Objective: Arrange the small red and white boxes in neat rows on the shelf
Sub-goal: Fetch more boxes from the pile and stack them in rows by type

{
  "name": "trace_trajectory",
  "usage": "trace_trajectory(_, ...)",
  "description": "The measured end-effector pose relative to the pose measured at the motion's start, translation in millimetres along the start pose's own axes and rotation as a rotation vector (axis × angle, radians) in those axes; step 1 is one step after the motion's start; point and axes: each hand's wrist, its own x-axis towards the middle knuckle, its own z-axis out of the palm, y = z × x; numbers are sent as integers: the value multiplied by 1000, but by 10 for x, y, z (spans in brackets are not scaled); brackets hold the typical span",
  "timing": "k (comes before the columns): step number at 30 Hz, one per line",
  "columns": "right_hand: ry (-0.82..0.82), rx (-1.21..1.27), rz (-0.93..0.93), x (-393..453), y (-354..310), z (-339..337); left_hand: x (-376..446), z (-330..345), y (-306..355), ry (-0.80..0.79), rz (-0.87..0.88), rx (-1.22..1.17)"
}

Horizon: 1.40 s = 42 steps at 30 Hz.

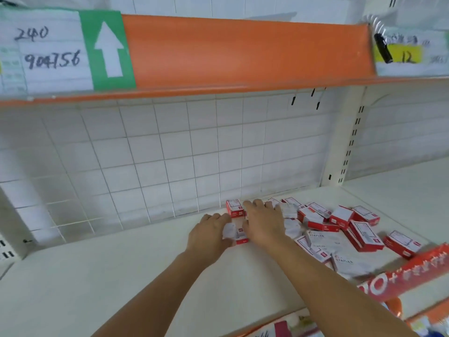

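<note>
Orange shelf edge (243, 49) overhead, carrying a green label with white up-arrow (108, 49) and a white handwritten paper tag (48, 49) reading "240" and "904756". White wire grid panel (150, 161) at rear. Slotted white upright (345, 139) at right. Yellow tag marked "12" (403, 54) beside a black clip (382, 47).

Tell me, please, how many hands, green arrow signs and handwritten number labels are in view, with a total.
Hands: 2, the left hand and the right hand, both on the boxes.
Green arrow signs: 1, the arrow sign.
Handwritten number labels: 2, the white label and the yellow label.
Total: 5.
</note>
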Motion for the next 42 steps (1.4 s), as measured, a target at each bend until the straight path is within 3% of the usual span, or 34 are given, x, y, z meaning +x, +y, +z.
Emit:
trace_trajectory(5,6,157,-181,-168,-177,47,-358,-53,-63,71,-173,-120)
trace_trajectory(15,-28,354,-433,-582,-1062,137,-1357,-455,-585,252,-396,-74)
trace_trajectory(26,-54,453,-728,-1499,-2815,155,-3231,-1134,-1432,411,-658,20)
trace_trajectory(34,-62,514,-855,-2231,-4163,138,-4684,-1612,-2063,423,-775,110)
trace_trajectory(42,-90,548,-986,-2552,-5285,237,-5509,-1851,-2689,499,-900,92)
